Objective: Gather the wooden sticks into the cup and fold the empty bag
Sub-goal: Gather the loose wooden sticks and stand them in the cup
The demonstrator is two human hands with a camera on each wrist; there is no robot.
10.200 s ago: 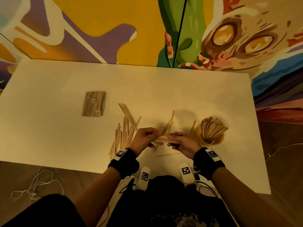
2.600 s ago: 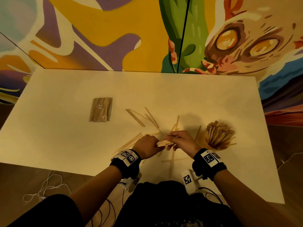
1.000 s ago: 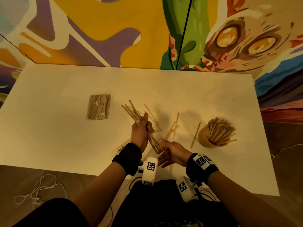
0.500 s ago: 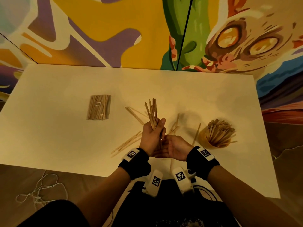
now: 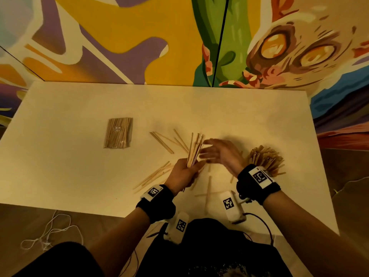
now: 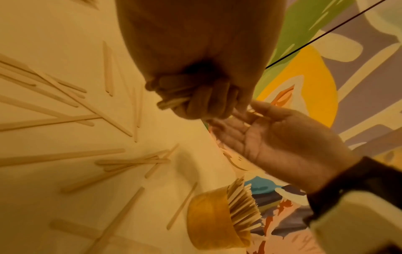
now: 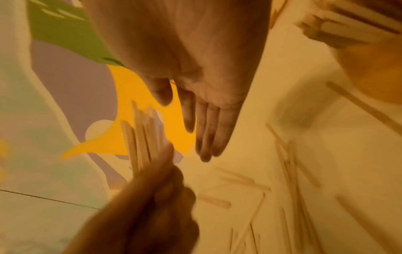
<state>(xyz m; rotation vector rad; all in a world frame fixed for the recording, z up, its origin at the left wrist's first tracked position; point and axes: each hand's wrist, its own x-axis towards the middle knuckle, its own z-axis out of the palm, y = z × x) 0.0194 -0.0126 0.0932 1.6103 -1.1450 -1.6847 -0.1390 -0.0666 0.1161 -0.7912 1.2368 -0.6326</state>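
Observation:
My left hand [image 5: 184, 172] grips a bundle of wooden sticks [image 5: 194, 149] upright above the table; its curled fingers [image 6: 202, 101] wrap the bundle's lower end. My right hand [image 5: 217, 153] is open with straight fingers [image 7: 208, 130], just right of the bundle's [image 7: 141, 137] top, holding nothing. The yellow cup [image 5: 265, 156] full of sticks stands at the right, behind my right wrist, and shows as cup [image 6: 213, 221] in the left wrist view. Loose sticks [image 5: 161, 139] lie scattered on the table around both hands. A bag [image 5: 118, 132] filled with sticks lies flat at the left.
The white table [image 5: 69, 172] has its near edge just below my wrists. A painted wall [image 5: 139, 37] rises behind the far edge. A white cord [image 5: 48, 232] lies on the floor at lower left. More loose sticks [image 5: 207, 188] lie near the front edge.
My right hand has let go of the bundle's base, opened and risen beside the stick tops. My left hand keeps holding the bundle upright.

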